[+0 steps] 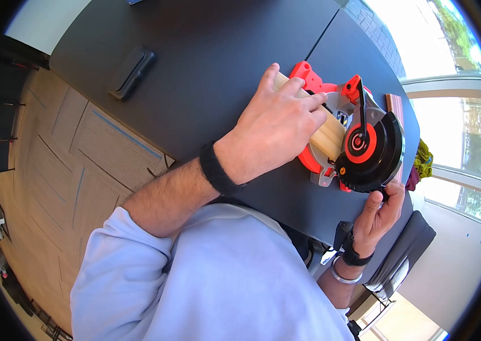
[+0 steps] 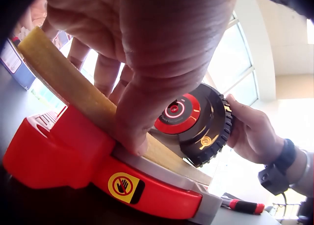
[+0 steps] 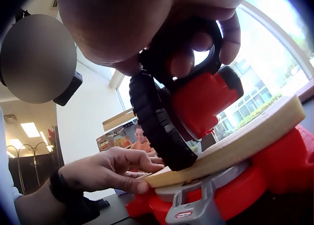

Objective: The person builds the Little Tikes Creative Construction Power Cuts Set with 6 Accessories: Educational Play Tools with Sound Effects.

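A toy miter saw with a red and grey base (image 2: pixel 68 151) stands on the dark table. Across that base lies a yellowish wood-look plank (image 1: pixel 329 136). My left hand (image 1: pixel 280 128) grips the plank, thumb on the near side and fingers over the other side. Over the plank is the saw's toothed black disc blade (image 3: pixel 164 124), its lower edge right at the plank's top in the right wrist view. The fingers of my right hand (image 1: pixel 380 213) are curled round the black loop handle (image 3: pixel 216 63), beside the red motor housing (image 3: pixel 198 102).
A black handle-shaped object (image 1: pixel 132 74) lies on the table to the left. A red-and-black tool (image 2: pixel 245 206) is near the saw's base. Behind stands a printed cardboard box (image 3: pixel 110 139). A chair with dark cloth (image 1: pixel 408 256) is at the right edge, by the windows.
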{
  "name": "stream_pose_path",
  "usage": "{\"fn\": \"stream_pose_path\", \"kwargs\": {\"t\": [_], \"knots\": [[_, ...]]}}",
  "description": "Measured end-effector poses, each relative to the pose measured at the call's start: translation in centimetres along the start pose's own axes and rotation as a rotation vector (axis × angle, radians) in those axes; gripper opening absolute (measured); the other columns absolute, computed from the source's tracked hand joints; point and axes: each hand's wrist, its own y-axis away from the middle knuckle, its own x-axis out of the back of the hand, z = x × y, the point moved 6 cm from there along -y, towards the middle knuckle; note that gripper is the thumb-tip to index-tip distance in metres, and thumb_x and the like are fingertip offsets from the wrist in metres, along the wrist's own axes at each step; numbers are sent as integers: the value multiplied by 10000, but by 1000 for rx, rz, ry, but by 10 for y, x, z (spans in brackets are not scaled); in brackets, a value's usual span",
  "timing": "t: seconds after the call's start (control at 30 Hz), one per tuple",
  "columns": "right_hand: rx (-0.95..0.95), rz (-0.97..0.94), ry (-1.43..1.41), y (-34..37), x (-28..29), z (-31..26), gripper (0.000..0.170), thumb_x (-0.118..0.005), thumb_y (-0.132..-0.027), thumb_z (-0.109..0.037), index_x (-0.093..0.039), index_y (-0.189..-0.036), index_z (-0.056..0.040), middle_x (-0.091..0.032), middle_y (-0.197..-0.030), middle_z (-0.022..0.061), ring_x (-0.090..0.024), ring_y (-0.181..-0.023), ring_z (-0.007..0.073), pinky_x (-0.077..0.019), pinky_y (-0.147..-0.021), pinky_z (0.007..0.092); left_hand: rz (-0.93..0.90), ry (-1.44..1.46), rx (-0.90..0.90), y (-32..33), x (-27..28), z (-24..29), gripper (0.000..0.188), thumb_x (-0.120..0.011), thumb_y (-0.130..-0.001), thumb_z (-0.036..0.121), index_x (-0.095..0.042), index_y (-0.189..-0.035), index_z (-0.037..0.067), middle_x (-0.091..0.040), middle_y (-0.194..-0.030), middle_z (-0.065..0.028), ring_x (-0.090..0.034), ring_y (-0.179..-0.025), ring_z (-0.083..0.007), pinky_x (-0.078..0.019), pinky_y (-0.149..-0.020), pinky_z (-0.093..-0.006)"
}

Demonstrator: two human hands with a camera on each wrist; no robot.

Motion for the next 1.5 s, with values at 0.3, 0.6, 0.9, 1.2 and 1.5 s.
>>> {"fn": "stream_pose_path", "kwargs": {"t": [0.3, 0.6, 0.9, 1.2, 1.5], "knots": [[47, -1, 38, 0, -6, -5, 579, -628, -1116, -582, -484, -990, -36, -462, -888, 112, -442, -818, 283, -377, -711, 412, -31, 16, -2, -1, 3, -1, 429, -902, -858, 188, -768, -1252, 81, -688, -1527, -38, -605, -1418, -338, -372, -1254, -703], [42, -1, 49, 10, -16, -6, 611, -611, -1101, -636, -480, -997, -48, -443, -863, 101, -392, -800, 278, -331, -697, 416, -79, 53, 3, -2, 6, -1, 455, -910, -851, 202, -754, -1265, 98, -676, -1544, -7, -588, -1420, -343, -375, -1252, -681], [65, -59, 93, 2, -5, -2, 632, -757, -1023, -614, -493, -1049, -40, -505, -1013, 123, -497, -916, 287, -423, -761, 409, -110, -15, -12, -3, 3, -4, 458, -906, -842, 154, -752, -1271, 109, -665, -1571, -9, -583, -1433, -350, -379, -1252, -667], [-22, 421, 80, 14, 23, -19, 688, -1007, -825, -440, -673, -1278, -44, -575, -1333, 160, -605, -1130, 279, -535, -829, 360, -122, 8, -20, -5, 9, -2, 476, -911, -829, 109, -738, -1272, 114, -653, -1589, -16, -589, -1429, -342, -391, -1248, -638], [-347, -274, 251, 39, -44, -31, 783, -841, -812, -745, -696, -1048, -13, -706, -897, 110, -721, -821, 322, -563, -680, 429, -199, -15, 6, -14, 7, -4, 671, -963, -764, 118, -655, -1360, 107, -654, -1563, -94, -607, -1405, -313, -373, -1197, -545]]}}
